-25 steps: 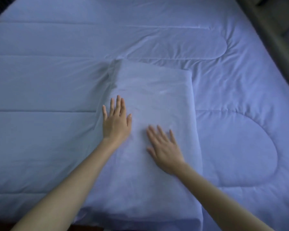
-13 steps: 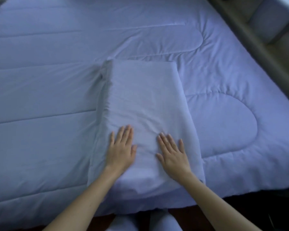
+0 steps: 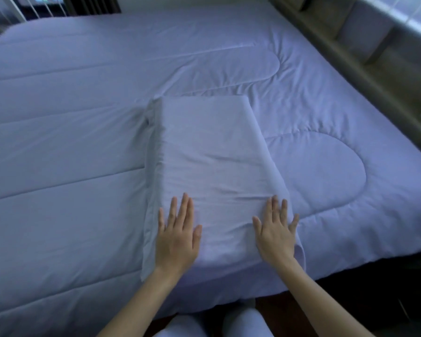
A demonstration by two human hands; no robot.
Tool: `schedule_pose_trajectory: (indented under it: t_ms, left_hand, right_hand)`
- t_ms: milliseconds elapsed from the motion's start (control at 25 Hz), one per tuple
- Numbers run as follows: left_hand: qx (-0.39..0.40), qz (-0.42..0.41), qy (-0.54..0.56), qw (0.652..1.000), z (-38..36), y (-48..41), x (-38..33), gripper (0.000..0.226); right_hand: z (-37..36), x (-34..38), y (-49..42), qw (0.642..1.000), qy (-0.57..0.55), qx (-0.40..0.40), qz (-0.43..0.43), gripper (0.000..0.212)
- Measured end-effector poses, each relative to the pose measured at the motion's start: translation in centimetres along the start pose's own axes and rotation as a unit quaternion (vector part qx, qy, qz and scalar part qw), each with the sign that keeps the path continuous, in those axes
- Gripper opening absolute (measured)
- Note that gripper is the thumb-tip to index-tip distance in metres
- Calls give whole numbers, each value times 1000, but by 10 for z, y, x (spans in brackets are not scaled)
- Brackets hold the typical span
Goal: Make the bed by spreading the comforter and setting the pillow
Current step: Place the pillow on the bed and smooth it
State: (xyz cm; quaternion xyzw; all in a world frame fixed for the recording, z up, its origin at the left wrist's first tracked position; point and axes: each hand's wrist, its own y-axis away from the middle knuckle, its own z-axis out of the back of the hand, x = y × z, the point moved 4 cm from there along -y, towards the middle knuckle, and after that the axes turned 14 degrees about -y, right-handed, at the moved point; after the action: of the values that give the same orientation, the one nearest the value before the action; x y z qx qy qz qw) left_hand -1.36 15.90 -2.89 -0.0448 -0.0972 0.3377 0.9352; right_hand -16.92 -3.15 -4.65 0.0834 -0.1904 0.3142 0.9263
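Pillow [image 3: 212, 166] lay on the spread comforter [image 3: 71, 142], its near end at the bed's near edge, with left hand [image 3: 176, 237] and right hand [image 3: 276, 237] pressed flat there, fingers straight, bare quilt either side.

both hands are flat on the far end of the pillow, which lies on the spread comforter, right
Not the far end: the head view shows the left hand and right hand flat on the near end of the pillow, closest to the person. The pillow does lie on the spread comforter.
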Motion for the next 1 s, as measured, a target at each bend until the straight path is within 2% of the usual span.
schedule_pose_trajectory:
  t_ms: [40, 80, 120, 160, 200, 240, 280, 320, 360, 400, 440, 480, 560, 600, 640, 720, 800, 880, 920, 960, 1000]
  left_hand:
    - [-5, -21, 2, 1000, -2, 8, -2, 64]
    - [1, -43, 2, 999, -7, 19, -4, 65]
    - [20, -52, 4, 998, -11, 31, -3, 66]
    - [47, -34, 8, 998, -13, 36, 2, 67]
    - [77, 4, 18, 997, -14, 35, 9, 68]
    - [102, 57, 34, 993, -16, 29, 17, 68]
    - [121, 112, 56, 985, -17, 21, 25, 68]
    - [134, 151, 93, 975, -18, 13, 32, 67]
    - [133, 177, 141, 965, -21, 4, 36, 65]
    - [127, 202, 202, 950, -26, -3, 39, 64]
    - [130, 234, 271, 925, -31, -8, 42, 64]
    - [135, 277, 325, 894, -36, -10, 45, 64]
    - [163, 343, 359, 852, -46, -5, 49, 62]
    - [179, 354, 361, 844, -52, -2, 49, 62]
    - [190, 355, 364, 840, -56, 1, 48, 61]
    - [197, 356, 360, 840, -59, 4, 46, 61]
    - [193, 361, 347, 844, -63, 4, 45, 61]
    - [196, 359, 354, 841, -65, 3, 46, 62]
    - [200, 355, 367, 836, -65, 4, 48, 61]
    - [202, 353, 382, 830, -65, 4, 49, 61]
    - [200, 353, 399, 823, -64, 3, 50, 60]
  right_hand:
    - [1, 10, 3, 999, -12, -19, 33, 65]
    - [-5, 26, 11, 992, -12, 1, 125, 63]
    - [-18, 36, 29, 968, 14, 75, 238, 60]
    - [-25, 31, 41, 945, 57, 92, 310, 58]
    - [-21, 22, 38, 942, 75, 97, 311, 58]
    - [-14, 9, 27, 969, 59, 79, 227, 58]
    - [-7, -4, 11, 995, 23, 46, 82, 60]
    - [2, -11, -4, 999, -15, 1, -51, 62]
    - [7, -1, -13, 994, -35, -12, -101, 63]
    - [8, 22, -19, 997, -37, -33, -61, 62]
    - [3, 53, -21, 997, -50, -49, 39, 60]
    - [-10, 86, -15, 987, -48, -21, 152, 58]
    - [-48, 133, 9, 937, -9, 127, 326, 56]
    - [-60, 139, 11, 915, 15, 182, 358, 54]
    - [-61, 133, -5, 916, 12, 198, 350, 53]
    - [-52, 108, -61, 952, -2, 139, 272, 52]
    - [-38, 67, -118, 984, -3, 75, 160, 51]
    - [-17, 16, -152, 997, -37, 48, 39, 52]
    - [-7, -6, -158, 991, -115, 55, -30, 55]
    - [-2, -22, -156, 964, -233, 76, -98, 58]
    - [-3, -33, -149, 916, -359, 101, -151, 60]
